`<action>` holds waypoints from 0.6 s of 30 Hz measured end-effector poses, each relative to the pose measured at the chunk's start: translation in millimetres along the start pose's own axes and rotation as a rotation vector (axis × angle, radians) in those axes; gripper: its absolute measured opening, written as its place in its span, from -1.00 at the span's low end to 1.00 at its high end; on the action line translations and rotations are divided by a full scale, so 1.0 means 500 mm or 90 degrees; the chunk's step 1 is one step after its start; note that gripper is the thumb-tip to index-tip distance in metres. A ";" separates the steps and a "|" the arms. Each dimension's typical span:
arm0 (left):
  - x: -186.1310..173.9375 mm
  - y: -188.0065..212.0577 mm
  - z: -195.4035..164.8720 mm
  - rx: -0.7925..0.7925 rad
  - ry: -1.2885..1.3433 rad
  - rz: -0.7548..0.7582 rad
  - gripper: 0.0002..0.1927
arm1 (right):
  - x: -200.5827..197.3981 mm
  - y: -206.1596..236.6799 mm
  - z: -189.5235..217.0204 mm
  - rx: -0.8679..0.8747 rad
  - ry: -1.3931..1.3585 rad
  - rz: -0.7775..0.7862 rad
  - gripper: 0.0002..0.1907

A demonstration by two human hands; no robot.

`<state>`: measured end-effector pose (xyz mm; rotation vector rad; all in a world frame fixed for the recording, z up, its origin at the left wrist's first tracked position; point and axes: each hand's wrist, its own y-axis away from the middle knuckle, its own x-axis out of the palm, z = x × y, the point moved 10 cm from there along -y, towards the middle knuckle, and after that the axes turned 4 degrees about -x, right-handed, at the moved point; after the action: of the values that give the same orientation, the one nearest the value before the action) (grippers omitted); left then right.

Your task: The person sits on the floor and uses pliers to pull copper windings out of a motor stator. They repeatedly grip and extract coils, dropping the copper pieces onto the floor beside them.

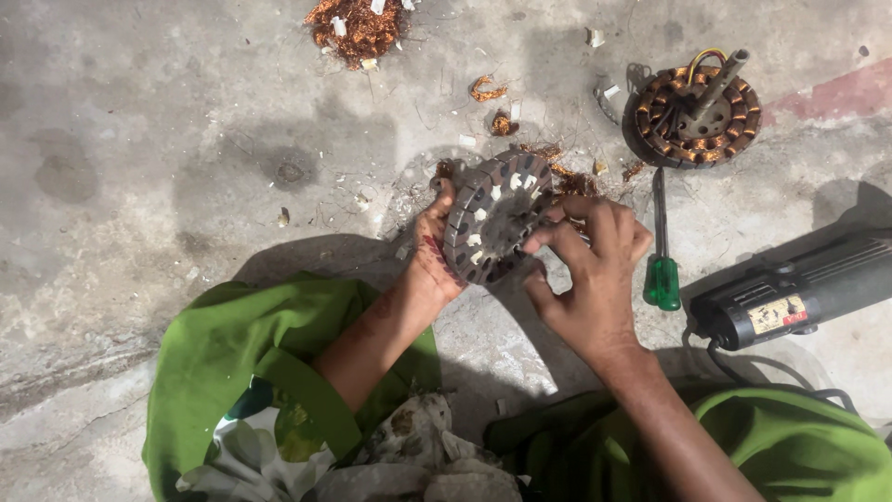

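Observation:
A round slotted metal stator core (493,216), dark with white slot liners, is held tilted on edge above the concrete floor. My left hand (433,249) grips its left rim from behind. My right hand (589,277) pinches at the right rim, fingertips on the slots where copper strands stick out. Loose copper wire bits (567,178) lie just behind the core.
A second stator wound with copper coils and a shaft (694,112) sits at the upper right. A green-handled screwdriver (661,249) lies beside my right hand. A black power tool with cord (797,290) is at the right. A copper wire heap (357,28) lies at the top. Green-clothed knees frame the bottom.

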<state>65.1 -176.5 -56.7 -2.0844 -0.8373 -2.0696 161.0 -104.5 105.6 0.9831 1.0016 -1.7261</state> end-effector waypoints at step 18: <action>0.036 0.008 -0.009 0.052 0.029 0.194 -0.65 | 0.042 0.005 0.096 -0.123 -0.022 0.032 -0.57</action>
<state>61.7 -176.0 -38.0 -1.9721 -0.5461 -1.8824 147.7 -155.2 103.4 0.8454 1.0901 -1.5683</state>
